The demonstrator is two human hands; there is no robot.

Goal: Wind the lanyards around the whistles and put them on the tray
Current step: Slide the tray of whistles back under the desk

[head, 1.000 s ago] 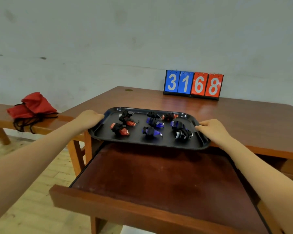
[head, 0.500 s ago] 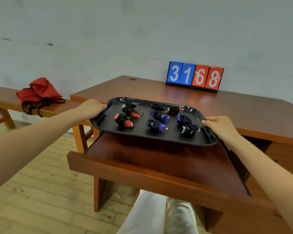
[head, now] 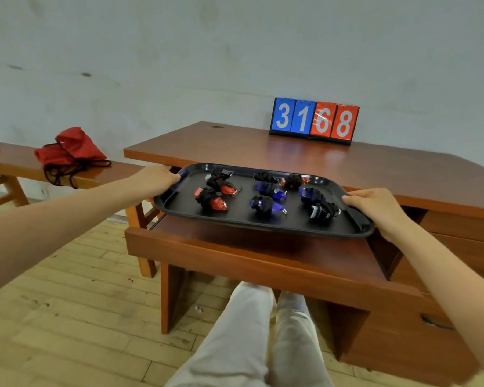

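- The tray (head: pixel 185 208) is being gripped at both short ends, left hand (head: pixel 155 178) and right hand (head: pixel 374 203), fingers curled over its rim.
- It is being held above the pulled-out drawer (head: pixel 263 255), in front of the surface (head: pixel 263 152).
- The wound whistles (head: pixel 211 198) are lying loose on the tray, so it is best being kept level.

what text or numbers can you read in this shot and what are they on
"31" in white digits on the blue cards of the flip scoreboard at the back of the desk.
"68" in white digits on its red cards.
No lettering is legible on the whistles or tray.
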